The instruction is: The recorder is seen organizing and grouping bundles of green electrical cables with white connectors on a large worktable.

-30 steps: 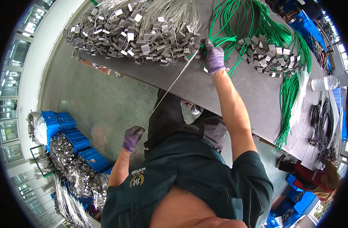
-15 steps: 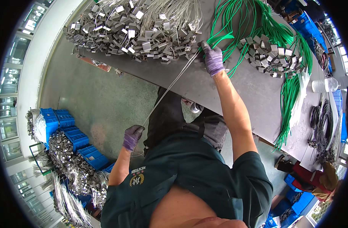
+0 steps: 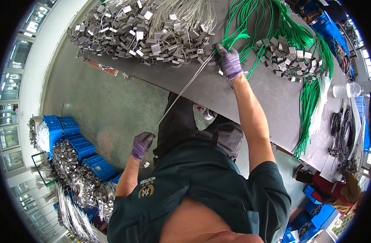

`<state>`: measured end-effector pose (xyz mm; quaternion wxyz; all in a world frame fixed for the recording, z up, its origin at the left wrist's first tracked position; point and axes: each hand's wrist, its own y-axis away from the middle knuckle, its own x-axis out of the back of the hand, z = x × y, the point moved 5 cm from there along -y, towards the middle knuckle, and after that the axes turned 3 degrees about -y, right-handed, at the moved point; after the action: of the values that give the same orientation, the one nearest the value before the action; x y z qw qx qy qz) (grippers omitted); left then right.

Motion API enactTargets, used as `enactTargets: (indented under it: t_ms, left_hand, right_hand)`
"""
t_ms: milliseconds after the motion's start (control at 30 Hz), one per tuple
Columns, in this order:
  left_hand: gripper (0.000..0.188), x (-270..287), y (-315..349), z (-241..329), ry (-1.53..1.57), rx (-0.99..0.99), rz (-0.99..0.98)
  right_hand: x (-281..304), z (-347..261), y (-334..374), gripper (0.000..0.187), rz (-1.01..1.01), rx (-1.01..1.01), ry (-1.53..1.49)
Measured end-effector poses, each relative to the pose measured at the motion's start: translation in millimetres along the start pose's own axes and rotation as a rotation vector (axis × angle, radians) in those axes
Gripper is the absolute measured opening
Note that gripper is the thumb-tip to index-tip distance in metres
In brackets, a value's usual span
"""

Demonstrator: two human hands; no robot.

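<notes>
My left hand (image 3: 143, 145), in a purple-grey glove, is closed around the lower end of some thin pale wires (image 3: 184, 88) beside my trousers. The wires run taut up over the table's edge to my right hand (image 3: 230, 61), gloved alike and closed on them. Next to its fingers lies a looped green wire bundle (image 3: 236, 37); whether it is gripped too I cannot tell. A small shiny piece (image 3: 146, 164) hangs below my left wrist. Left of my right hand, a heap of grey metal blocks with pale wires (image 3: 155, 49) covers the far table (image 3: 193, 87).
Right of my right hand sits a smaller pile of metal blocks on green wires (image 3: 289, 60). Farther right are a clear bottle (image 3: 347, 90) and black cable coils (image 3: 343, 131). Blue crates (image 3: 99, 167) full of parts stand at lower left. A person (image 3: 335, 192) is at far right.
My right hand has shifted slightly right and turned a little. The small shiny piece now shows below my left wrist. The wires remain stretched.
</notes>
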<state>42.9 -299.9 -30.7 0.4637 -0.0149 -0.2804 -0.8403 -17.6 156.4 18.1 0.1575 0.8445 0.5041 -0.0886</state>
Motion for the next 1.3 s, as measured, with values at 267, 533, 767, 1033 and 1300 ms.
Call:
enactTargets:
  t_ms: [267, 533, 767, 1033, 1300]
  left_hand:
    - [0.011, -9.2, -1.2, 12.3, 0.039, 0.014, -0.049]
    - [0.013, -26.6, -2.0, 37.9, 0.097, 0.053, -0.077]
    - [0.015, -32.3, -9.4, 37.4, 0.117, 0.101, -0.084]
    - [0.014, -38.7, -39.6, 49.5, 0.144, 0.039, -0.075]
    - [0.012, -46.7, -50.1, 70.4, 0.152, -0.052, -0.127]
  right_hand:
    - [-8.3, 0.2, 16.8, 0.026, -0.064, -0.101, -0.433]
    - [-17.8, 31.5, 25.4, 0.024, -0.075, -0.166, -0.335]
    - [-23.8, 34.5, 35.2, 0.032, -0.155, -0.040, -0.361]
    - [-45.2, 36.5, 37.3, 0.025, -0.055, -0.102, -0.110]
    - [-47.3, 0.4, 34.7, 0.031, -0.245, -0.113, 0.096]
